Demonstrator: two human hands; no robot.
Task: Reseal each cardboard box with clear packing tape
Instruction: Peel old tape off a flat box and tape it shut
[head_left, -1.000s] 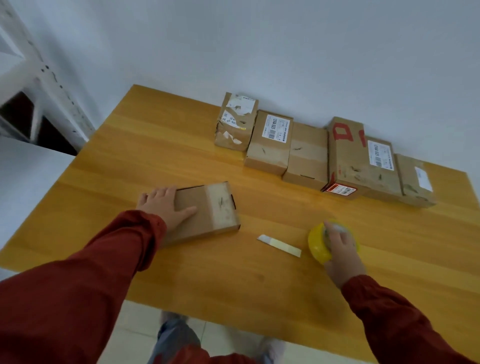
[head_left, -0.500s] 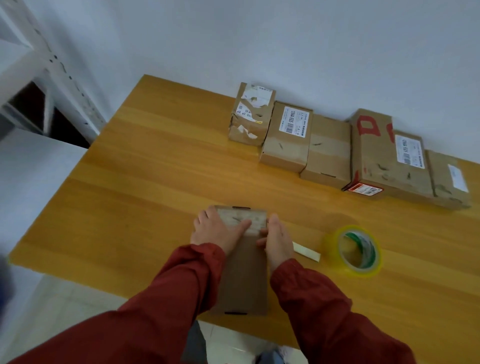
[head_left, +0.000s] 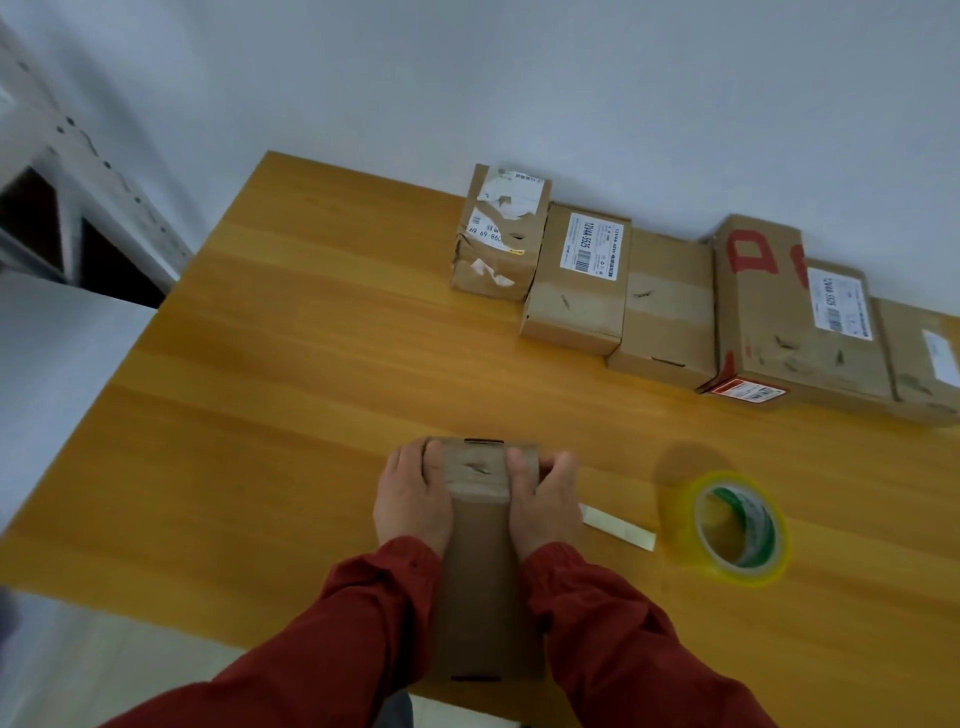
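Observation:
A long brown cardboard box (head_left: 480, 571) lies lengthwise at the table's near edge, its far end taped. My left hand (head_left: 413, 501) holds its left side and my right hand (head_left: 545, 501) holds its right side, thumbs lying over the taped top. A roll of clear packing tape (head_left: 737, 530) with a yellowish tint lies flat to the right, untouched. Between it and my right hand lies a small pale strip (head_left: 618, 526). A row of several cardboard boxes (head_left: 665, 306) stands along the far edge by the wall.
The wooden table (head_left: 260, 415) stretches bare to the left of the box. A grey metal shelf frame (head_left: 78, 171) stands off the table's left side. A white wall (head_left: 571, 78) runs behind the row of boxes.
My right hand left the tape roll and joined my left on the box. The box was turned from lying sideways to pointing away from me and pulled to the near edge.

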